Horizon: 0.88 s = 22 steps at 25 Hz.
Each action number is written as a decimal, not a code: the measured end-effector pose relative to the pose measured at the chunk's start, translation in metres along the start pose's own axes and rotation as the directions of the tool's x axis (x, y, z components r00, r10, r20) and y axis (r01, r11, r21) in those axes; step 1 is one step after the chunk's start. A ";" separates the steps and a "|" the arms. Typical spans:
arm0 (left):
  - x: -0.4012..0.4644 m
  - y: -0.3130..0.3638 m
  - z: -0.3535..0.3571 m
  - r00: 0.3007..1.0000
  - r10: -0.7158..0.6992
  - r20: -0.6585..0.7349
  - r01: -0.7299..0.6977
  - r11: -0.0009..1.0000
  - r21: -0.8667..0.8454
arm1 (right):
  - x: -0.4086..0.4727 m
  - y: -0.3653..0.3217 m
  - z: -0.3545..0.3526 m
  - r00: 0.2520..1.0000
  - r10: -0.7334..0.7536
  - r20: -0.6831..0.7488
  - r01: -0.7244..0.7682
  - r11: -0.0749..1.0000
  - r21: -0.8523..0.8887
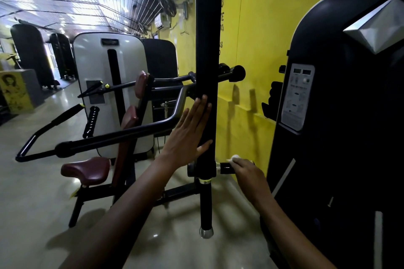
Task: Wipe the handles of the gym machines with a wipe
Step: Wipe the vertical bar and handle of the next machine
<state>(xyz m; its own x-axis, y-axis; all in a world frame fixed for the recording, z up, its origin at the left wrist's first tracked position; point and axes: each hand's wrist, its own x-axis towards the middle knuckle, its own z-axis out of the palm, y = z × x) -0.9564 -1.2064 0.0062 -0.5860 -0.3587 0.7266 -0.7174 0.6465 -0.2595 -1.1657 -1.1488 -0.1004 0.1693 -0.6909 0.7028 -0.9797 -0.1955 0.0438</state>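
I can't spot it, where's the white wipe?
In the head view, lower right of centre, the wipe peeks out above the right hand, which grips the short black handle beside the black upright bar.

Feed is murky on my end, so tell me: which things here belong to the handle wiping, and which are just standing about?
In the job:
white wipe
short black handle
right hand, holding the wipe on it
left hand, flat against the black upright post

Standing about:
maroon padded seat
white weight-stack shroud
instruction placard
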 end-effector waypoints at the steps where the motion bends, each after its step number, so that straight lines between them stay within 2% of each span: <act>1: 0.000 0.000 0.000 1.000 0.003 -0.003 -0.003 1.000 -0.006 | -0.002 -0.004 0.002 1.000 -0.024 -0.005 0.024 1.000 0.015; 4: -0.001 -0.002 0.000 1.000 0.007 -0.009 -0.007 1.000 -0.006 | -0.011 0.009 -0.008 0.989 -0.144 -0.019 0.144 0.990 0.004; 6: 0.000 -0.001 0.000 1.000 0.010 -0.006 -0.010 1.000 -0.014 | -0.012 0.024 -0.013 0.988 -0.152 -0.019 0.152 0.988 -0.038; 10: 0.001 0.001 0.002 1.000 0.005 -0.022 -0.006 1.000 -0.018 | -0.011 0.014 -0.004 1.000 0.021 -0.009 -0.021 1.000 0.005; 13: -0.001 -0.001 0.002 1.000 0.003 -0.017 -0.003 1.000 0.007 | -0.013 0.014 0.002 0.997 0.071 0.015 -0.072 0.993 0.090; 17: -0.002 -0.003 0.001 1.000 0.009 -0.013 -0.009 1.000 0.009 | -0.007 0.017 -0.002 0.976 0.211 0.050 -0.215 0.969 0.124; 22: -0.001 -0.003 0.001 1.000 0.017 -0.008 -0.016 0.999 0.034 | 0.013 -0.020 0.000 0.955 0.284 0.091 -0.296 0.939 0.174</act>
<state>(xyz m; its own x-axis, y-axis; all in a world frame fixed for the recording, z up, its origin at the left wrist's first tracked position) -0.9537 -1.2084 0.0058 -0.5948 -0.3421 0.7274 -0.7201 0.6291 -0.2929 -1.1436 -1.1542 -0.0924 -0.1067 -0.7787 0.6183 -0.9518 -0.0999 -0.2901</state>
